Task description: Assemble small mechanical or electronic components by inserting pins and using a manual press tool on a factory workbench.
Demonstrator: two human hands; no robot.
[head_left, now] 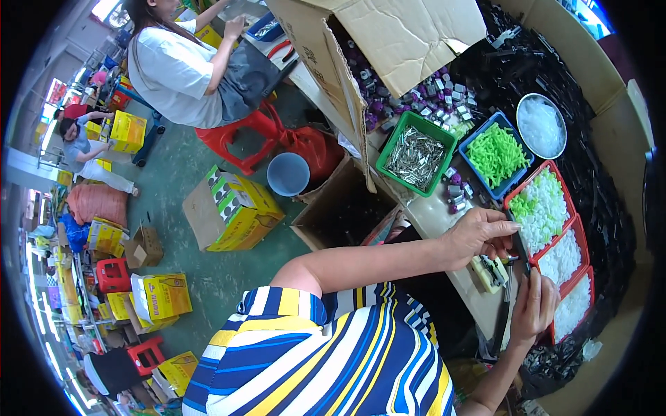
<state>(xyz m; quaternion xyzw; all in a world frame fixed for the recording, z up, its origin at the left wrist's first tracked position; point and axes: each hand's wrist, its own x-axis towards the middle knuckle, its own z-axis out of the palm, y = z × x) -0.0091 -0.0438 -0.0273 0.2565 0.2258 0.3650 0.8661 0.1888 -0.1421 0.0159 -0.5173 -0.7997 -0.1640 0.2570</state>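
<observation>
black strip pinched between both hands; looks like a fitting or checking step.
left hand: thumb and fingers closed on upper end; right hand: likewise, lower end. strip beside red trays; green basket farther off. next move probably calls for steady ends.

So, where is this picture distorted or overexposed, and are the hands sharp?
Head view: straight edges bend near the black rim; upper-left window glares white; left hand and right hand look fairly sharp; fine detail on their dark strip is unclear.
</observation>
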